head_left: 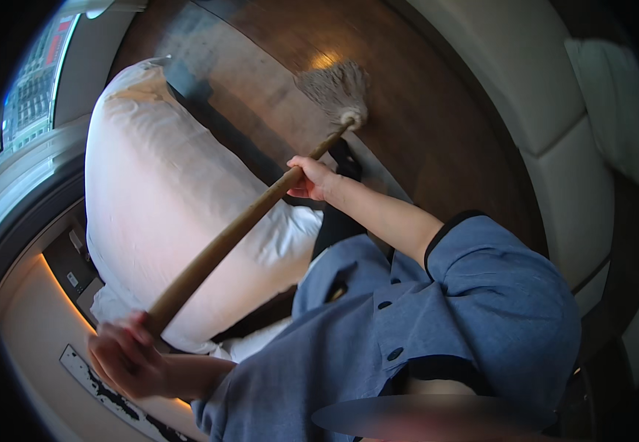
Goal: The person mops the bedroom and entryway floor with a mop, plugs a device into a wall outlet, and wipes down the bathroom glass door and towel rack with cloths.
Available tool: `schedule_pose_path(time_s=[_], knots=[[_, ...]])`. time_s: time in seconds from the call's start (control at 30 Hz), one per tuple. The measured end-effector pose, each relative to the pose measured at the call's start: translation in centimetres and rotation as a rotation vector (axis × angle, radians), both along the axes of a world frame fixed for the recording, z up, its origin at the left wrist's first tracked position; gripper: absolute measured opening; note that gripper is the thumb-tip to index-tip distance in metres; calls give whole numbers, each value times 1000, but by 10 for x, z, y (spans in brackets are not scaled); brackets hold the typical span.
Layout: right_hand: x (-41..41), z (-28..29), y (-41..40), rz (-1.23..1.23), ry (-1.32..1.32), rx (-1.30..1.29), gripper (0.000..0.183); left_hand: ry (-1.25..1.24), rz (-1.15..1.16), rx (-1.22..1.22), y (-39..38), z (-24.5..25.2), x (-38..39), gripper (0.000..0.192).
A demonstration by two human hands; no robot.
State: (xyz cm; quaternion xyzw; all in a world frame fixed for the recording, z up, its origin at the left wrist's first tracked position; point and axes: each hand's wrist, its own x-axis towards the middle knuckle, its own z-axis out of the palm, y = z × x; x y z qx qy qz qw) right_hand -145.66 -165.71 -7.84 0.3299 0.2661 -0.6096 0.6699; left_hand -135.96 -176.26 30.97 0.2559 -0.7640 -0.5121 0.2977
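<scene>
A string mop with a long wooden handle runs slantwise across the view. Around the handle's upper end, at the lower left, my left hand is closed, somewhat blurred. Farther down the shaft my right hand grips it, nearer the mop head. The grey strands of the mop head lie on the dark wooden floor, beside a paler strip of floor. Close to the mop head, a dark shoe is partly hidden by the handle and my right hand.
A bed with a white sheet stands at the left, beneath the handle. Along the right side runs a pale upholstered seat with a light cushion. A window is at the upper left, and a framed picture hangs at the lower left.
</scene>
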Motion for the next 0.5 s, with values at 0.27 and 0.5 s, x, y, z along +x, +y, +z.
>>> schedule_pose_path(time_s=[0.27,0.5], knots=[[80,-72,314,-360,-104,387,21,-343,-156,290,172,-119,-40,30],[179,-139,581,-786,-118,1054,28,-484,-664,827,354,-260,0,9]])
